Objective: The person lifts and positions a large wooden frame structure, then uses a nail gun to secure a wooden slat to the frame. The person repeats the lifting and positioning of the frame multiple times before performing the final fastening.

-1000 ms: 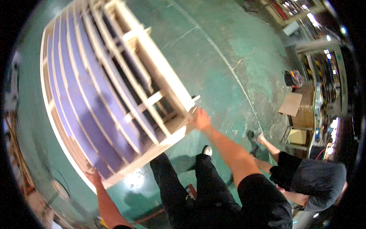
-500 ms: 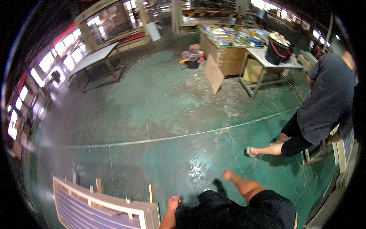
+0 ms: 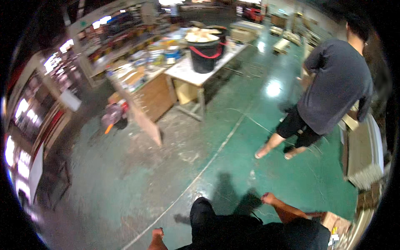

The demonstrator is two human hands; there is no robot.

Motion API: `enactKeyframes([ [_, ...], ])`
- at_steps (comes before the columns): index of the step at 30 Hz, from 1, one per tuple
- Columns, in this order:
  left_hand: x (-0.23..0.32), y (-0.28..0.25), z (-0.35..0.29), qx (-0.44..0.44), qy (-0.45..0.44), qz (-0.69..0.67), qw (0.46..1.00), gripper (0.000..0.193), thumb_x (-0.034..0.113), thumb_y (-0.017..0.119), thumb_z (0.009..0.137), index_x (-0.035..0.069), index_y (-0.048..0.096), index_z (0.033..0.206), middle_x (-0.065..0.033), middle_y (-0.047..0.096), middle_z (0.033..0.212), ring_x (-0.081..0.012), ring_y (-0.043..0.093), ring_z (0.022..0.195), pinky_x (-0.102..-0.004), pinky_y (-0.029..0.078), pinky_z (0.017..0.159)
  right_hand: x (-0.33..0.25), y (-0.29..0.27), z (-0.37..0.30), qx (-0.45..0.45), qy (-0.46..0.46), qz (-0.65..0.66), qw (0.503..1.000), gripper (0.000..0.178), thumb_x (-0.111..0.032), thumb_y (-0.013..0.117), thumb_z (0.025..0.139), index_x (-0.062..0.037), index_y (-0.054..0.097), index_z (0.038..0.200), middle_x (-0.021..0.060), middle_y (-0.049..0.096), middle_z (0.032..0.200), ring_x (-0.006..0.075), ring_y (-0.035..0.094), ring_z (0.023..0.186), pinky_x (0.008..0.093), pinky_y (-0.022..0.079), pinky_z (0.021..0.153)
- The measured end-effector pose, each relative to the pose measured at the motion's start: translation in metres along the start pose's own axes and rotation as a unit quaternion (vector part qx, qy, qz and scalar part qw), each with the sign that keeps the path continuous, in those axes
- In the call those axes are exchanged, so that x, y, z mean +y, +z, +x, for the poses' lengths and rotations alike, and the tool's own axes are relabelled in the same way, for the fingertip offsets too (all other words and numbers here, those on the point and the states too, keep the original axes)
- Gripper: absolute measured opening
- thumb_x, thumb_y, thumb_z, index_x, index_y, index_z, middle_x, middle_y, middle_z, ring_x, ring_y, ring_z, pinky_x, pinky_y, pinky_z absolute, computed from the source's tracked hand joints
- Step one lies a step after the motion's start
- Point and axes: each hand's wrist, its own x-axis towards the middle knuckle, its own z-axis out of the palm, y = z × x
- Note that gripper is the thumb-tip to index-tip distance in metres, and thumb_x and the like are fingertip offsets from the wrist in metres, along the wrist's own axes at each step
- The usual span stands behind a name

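Observation:
My left hand (image 3: 157, 232) hangs low near the bottom edge, small and a little blurred, its fingers curled in, with no object showing in it. To the right, my right hand (image 3: 268, 198) is held out in front of my body above the green floor (image 3: 246, 175). Its fingers are curled too, and I see nothing in them. Neither hand touches anything. Beside my right elbow stands a wooden box or board (image 3: 335, 223) with small items on it.
A person (image 3: 339, 83) in a grey shirt stands ahead right by stacked panels (image 3: 366, 154). Black buckets (image 3: 204, 56) stand on a white-topped table (image 3: 181, 68). A cluttered wooden cabinet (image 3: 152, 98) and a leaning board (image 3: 143, 121) are left of it.
My view has swung to the right. The table, buckets and cabinet now lie further left, and the stacked frames at lower left are out of view. The person has stepped, feet now closer together.

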Motion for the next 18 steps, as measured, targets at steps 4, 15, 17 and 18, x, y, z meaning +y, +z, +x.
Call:
enactKeyframes([
  [4, 0.124, -0.198, 0.200, 0.102, 0.313, 0.191, 0.925, 0.038, 0.036, 0.061, 0.089, 0.008, 0.070, 0.112, -0.0202, 0.073, 0.091, -0.0358, 0.071, 0.089, -0.0503, 0.055, 0.085, 0.047, 0.056, -0.064, -0.078, 0.177, -0.047, 0.980, 0.049, -0.046, 0.064, 0.097, -0.0049, 0.066, 0.124, 0.0157, 0.071, 0.098, 0.0286, 0.069, 0.082, 0.0443, 0.054, 0.067],
  [15, 0.629, -0.621, 0.470, -0.011, 0.280, -0.462, 0.842, 0.007, 0.009, 0.061, 0.094, 0.004, 0.066, 0.095, -0.0043, 0.066, 0.081, -0.0167, 0.062, 0.077, -0.0327, 0.051, 0.073, -0.156, -0.050, 0.228, -0.044, 0.106, 0.010, 0.993, 0.038, -0.035, 0.064, 0.088, -0.0092, 0.067, 0.115, 0.0199, 0.069, 0.099, 0.0344, 0.068, 0.089, 0.0493, 0.053, 0.070],
  [17, 0.651, -0.633, 0.523, 0.010, 0.369, -0.285, 0.885, 0.011, 0.013, 0.063, 0.096, 0.005, 0.069, 0.100, -0.0040, 0.068, 0.085, -0.0198, 0.065, 0.079, -0.0372, 0.053, 0.077, -0.213, -0.155, 0.317, -0.003, 0.012, -0.175, 0.984, 0.032, -0.031, 0.068, 0.081, -0.0098, 0.070, 0.104, 0.0174, 0.071, 0.094, 0.0360, 0.068, 0.089, 0.0519, 0.053, 0.070],
  [18, 0.653, -0.637, 0.552, 0.125, 0.479, -0.038, 0.868, 0.014, 0.015, 0.064, 0.096, 0.005, 0.070, 0.103, -0.0057, 0.069, 0.088, -0.0224, 0.066, 0.079, -0.0401, 0.054, 0.077, -0.242, -0.207, 0.361, 0.035, -0.054, -0.294, 0.954, 0.029, -0.029, 0.070, 0.078, -0.0101, 0.071, 0.099, 0.0162, 0.071, 0.091, 0.0368, 0.068, 0.089, 0.0532, 0.052, 0.071],
])
